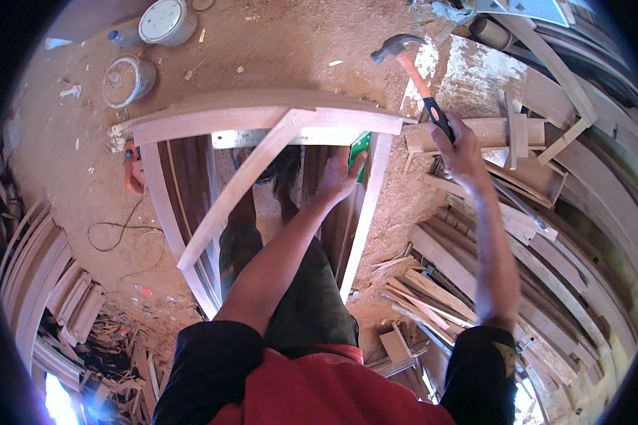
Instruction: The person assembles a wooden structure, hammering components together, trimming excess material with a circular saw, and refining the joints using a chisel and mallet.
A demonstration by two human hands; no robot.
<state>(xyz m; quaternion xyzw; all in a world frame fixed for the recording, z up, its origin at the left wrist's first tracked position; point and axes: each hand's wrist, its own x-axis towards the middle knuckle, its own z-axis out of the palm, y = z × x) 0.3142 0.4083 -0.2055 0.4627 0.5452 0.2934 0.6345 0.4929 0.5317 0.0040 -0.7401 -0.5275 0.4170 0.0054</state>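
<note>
A claw hammer [415, 74] with an orange and black handle is raised at the right, and my right hand [462, 154] is wrapped round its grip. My left hand [339, 177] grips the green handle of a carpenter's square [359, 157] at the right inner corner of a wooden frame [213, 122]. The square's metal blade runs along the inside of the frame's far rail. A diagonal wooden strip [241, 190] crosses from that rail down to the left side piece. My legs show inside the frame.
Stacked boards [567, 262] fill the right side, and curved planks [39, 262] stand at the left. A white lidded bucket [166, 23] and an open bucket [129, 79] are on the dusty floor, far left. An orange power tool [133, 170] with a cord lies beside the frame.
</note>
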